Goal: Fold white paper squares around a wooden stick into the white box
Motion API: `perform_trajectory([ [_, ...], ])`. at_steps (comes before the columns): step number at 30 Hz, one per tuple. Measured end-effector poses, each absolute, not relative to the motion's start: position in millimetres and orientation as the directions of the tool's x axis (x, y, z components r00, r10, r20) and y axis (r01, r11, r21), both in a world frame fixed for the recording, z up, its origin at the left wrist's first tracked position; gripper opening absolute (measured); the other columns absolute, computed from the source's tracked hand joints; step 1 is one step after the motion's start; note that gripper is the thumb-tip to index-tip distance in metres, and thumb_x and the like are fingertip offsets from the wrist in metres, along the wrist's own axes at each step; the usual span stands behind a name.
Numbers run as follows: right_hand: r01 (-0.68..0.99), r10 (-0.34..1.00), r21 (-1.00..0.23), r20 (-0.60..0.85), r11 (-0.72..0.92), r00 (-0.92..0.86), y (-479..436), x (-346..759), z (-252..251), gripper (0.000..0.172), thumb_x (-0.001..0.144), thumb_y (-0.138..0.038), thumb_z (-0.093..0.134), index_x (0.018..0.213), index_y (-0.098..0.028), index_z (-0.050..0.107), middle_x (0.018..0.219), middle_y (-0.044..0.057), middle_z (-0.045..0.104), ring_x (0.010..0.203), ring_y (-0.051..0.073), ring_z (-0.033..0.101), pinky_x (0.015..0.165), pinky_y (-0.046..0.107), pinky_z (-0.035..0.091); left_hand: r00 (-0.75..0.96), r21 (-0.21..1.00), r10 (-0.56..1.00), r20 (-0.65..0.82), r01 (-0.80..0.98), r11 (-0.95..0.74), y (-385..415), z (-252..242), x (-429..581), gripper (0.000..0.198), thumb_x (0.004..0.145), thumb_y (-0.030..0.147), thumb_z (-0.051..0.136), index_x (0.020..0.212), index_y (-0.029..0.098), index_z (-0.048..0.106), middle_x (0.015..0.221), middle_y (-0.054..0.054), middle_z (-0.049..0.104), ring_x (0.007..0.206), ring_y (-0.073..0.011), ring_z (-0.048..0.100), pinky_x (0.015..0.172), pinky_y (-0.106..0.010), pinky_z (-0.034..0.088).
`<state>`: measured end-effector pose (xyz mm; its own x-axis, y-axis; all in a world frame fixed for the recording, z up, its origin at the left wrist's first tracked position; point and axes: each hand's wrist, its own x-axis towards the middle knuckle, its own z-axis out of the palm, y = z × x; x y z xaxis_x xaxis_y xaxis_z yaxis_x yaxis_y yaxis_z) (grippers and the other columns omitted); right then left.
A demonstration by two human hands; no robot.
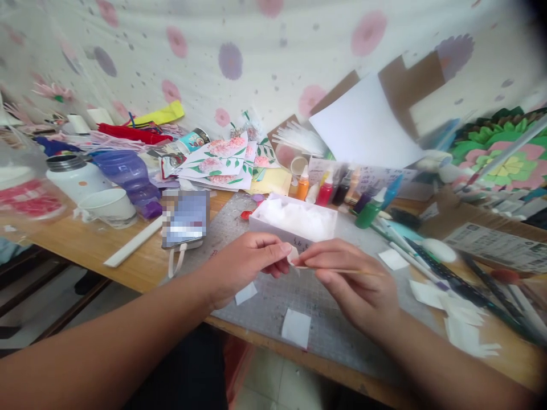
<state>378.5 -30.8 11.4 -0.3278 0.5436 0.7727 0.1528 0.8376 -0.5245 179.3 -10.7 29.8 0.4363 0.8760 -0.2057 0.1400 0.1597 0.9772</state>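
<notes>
My left hand pinches a small white piece between thumb and fingers, over the grey cutting mat. My right hand is closed on a thin wooden stick, whose tip meets the white piece. Just behind both hands is a white box filled with white fluff. Small white squares lie on the mat, one near its front edge and another below my left hand.
A phone with a cable lies at the left, beside a white strip. Behind the box stand paint bottles. Brushes and pens, white scraps and a cardboard box are at the right. Cups and jars crowd the left.
</notes>
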Motion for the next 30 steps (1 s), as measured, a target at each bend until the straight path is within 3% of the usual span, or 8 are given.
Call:
perform_trajectory([
  [5,0.102,0.543,-0.547,0.757,0.831,-0.365,-32.6,377.5,11.9,0.020,0.089,-0.009,0.057,0.101,-0.016,0.071,0.094,0.011,0.075,0.089,0.019,0.072,0.076,0.031,0.061,0.400,0.976,0.891,-0.212,0.127,0.176,-11.7,30.1,179.5,0.014,0.080,0.027,0.067,0.073,0.015,0.062,0.066,0.003,0.062,0.062,-0.0105,0.058,0.067,-0.026,0.043],
  [15,0.123,0.663,-0.652,0.727,0.748,-0.181,-29.7,376.3,7.4,0.016,0.088,-0.014,0.062,0.090,-0.025,0.074,0.087,0.004,0.078,0.086,0.021,0.072,0.078,0.039,0.059,0.406,0.991,0.906,-0.124,0.094,0.093,-15.0,33.8,185.0,0.007,0.079,0.021,0.067,0.076,0.016,0.063,0.070,0.002,0.068,0.072,-0.0130,0.064,0.074,-0.027,0.044],
  [25,-0.003,0.693,-0.701,0.707,0.714,-0.142,-27.7,375.7,4.7,0.019,0.091,-0.014,0.060,0.092,-0.026,0.075,0.088,0.001,0.077,0.088,0.018,0.071,0.082,0.035,0.058,0.403,0.990,0.906,-0.131,-0.002,0.143,-15.2,33.3,190.6,0.013,0.077,0.026,0.068,0.070,0.015,0.064,0.069,0.000,0.068,0.072,-0.0151,0.063,0.076,-0.031,0.046],
  [30,-0.034,0.710,-0.716,0.696,0.697,-0.108,-27.9,375.0,4.6,0.017,0.092,-0.019,0.061,0.091,-0.028,0.075,0.087,0.002,0.077,0.088,0.018,0.072,0.080,0.036,0.059,0.424,0.990,0.895,-0.137,0.094,0.107,-15.1,32.3,188.7,0.015,0.080,0.028,0.067,0.070,0.017,0.064,0.069,0.000,0.069,0.073,-0.0162,0.063,0.076,-0.031,0.043],
])
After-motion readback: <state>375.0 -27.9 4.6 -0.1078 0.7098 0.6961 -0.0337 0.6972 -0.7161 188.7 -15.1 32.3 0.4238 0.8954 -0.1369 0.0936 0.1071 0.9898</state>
